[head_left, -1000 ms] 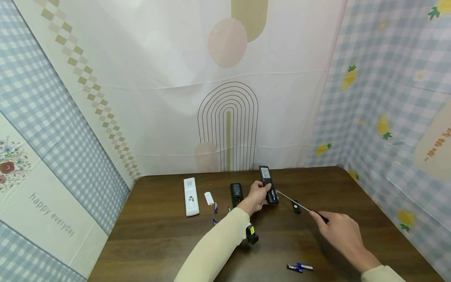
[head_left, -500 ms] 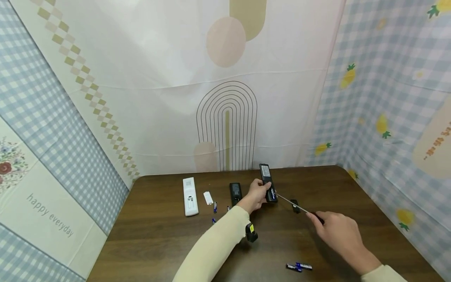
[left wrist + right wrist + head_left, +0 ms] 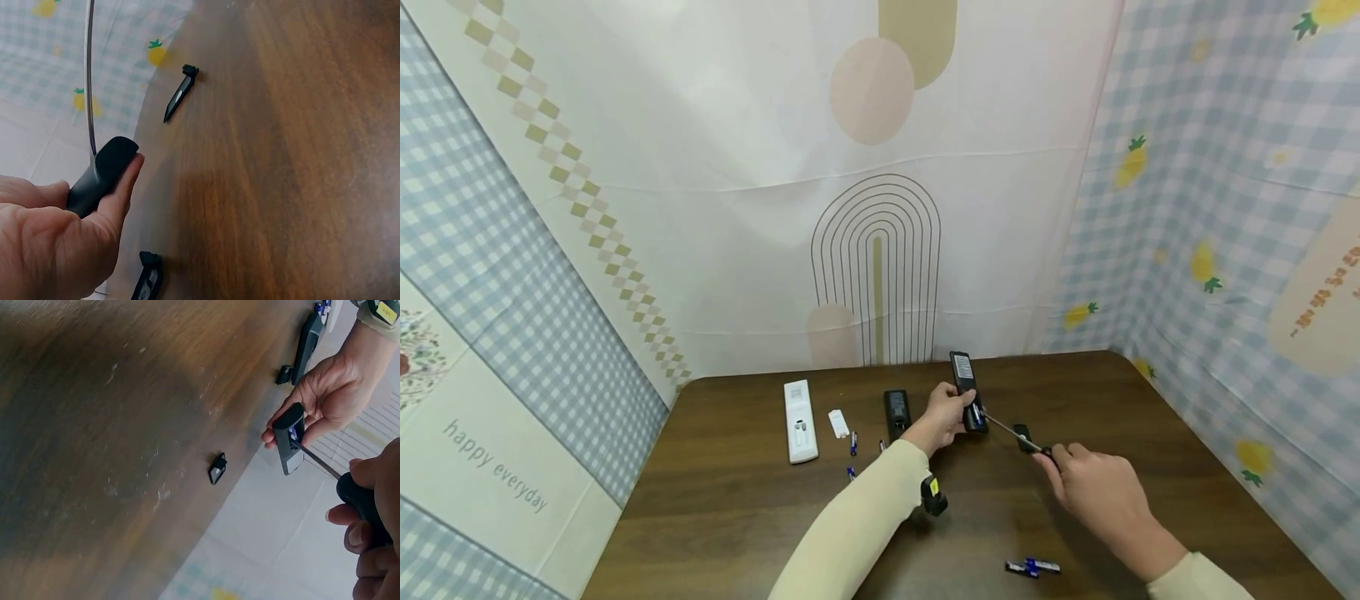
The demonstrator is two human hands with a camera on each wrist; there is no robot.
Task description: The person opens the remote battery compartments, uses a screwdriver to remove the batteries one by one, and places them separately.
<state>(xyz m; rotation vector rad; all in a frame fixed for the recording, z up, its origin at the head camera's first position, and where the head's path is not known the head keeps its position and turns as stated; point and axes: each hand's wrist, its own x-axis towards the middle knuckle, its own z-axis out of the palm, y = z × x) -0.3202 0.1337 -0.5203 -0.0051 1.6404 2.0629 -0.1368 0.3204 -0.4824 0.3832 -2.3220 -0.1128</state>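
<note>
My left hand (image 3: pixel 946 414) grips a black remote control (image 3: pixel 964 377) by its sides, its back turned up and raised off the table. Blue-and-white battery material (image 3: pixel 292 432) shows in the remote's open compartment in the right wrist view. In my right hand (image 3: pixel 1101 492) is a screwdriver (image 3: pixel 361 499), held by its black handle. Its thin metal shaft (image 3: pixel 1004 428) reaches to the battery compartment, the tip at the battery's edge. From the left wrist view, the remote's end (image 3: pixel 111 164) hides where the tip meets it. Beneath the shaft lies a small black battery cover (image 3: pixel 1022 435).
Left of the hands lie another black remote (image 3: pixel 897 410), a white remote (image 3: pixel 801 423) and a white battery cover (image 3: pixel 838 423). Loose batteries (image 3: pixel 853 443) lie near them, partly behind the left sleeve. More batteries (image 3: pixel 1032 567) lie at the table's front. A fabric backdrop (image 3: pixel 737 275) stands behind.
The screwdriver tip has gone from beside the remote to its battery compartment. My right hand has moved slightly left with it; the left hand keeps its grip on the remote.
</note>
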